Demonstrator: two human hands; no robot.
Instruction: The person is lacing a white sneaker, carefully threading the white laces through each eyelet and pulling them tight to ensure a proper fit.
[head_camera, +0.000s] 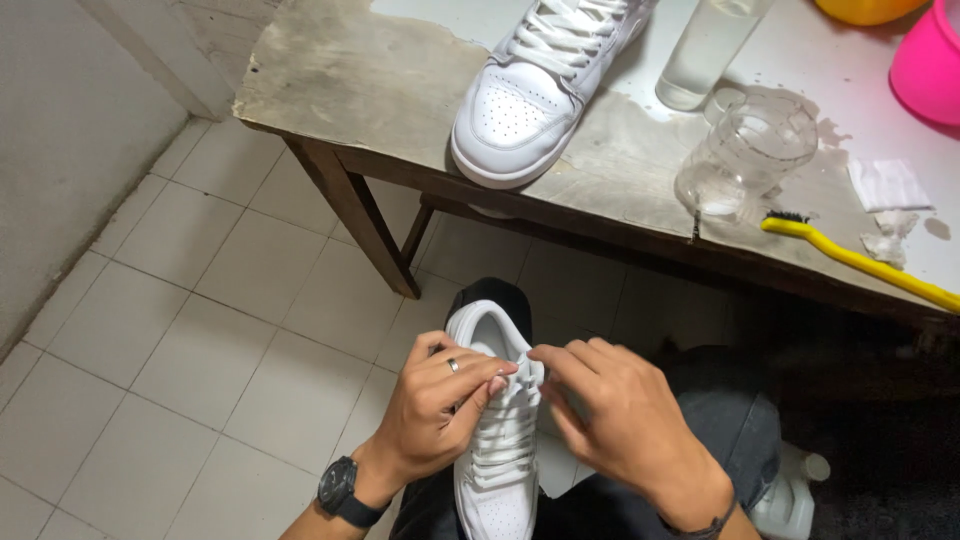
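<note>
The person is holding a white sneaker (497, 440) on the lap, below the near edge of the bench (340, 90). Its long axis is running almost straight away from the body: the toe is pointing toward the wearer at the bottom of the view, and the heel opening is facing the bench.

The left hand (437, 405), wearing a ring and a black wristwatch (340, 490), is gripping the left side of the shoe near the top eyelets, with its fingertips pinching the white lace (505, 375). The right hand (620, 420) is closing in from the opposite side; its thumb and forefinger are pinching the lace at the upper edge of the tongue. Both hands are meeting at the same point, so neither is nearer. The lace rows are lying crosswise to the long axis, directly beneath the fingers.

On the bench, a second white sneaker (540, 90) is sitting at the near edge with its toe overhanging slightly. A clear glass jar (745, 160) and a yellow brush (860, 262) are lying to its right.
</note>
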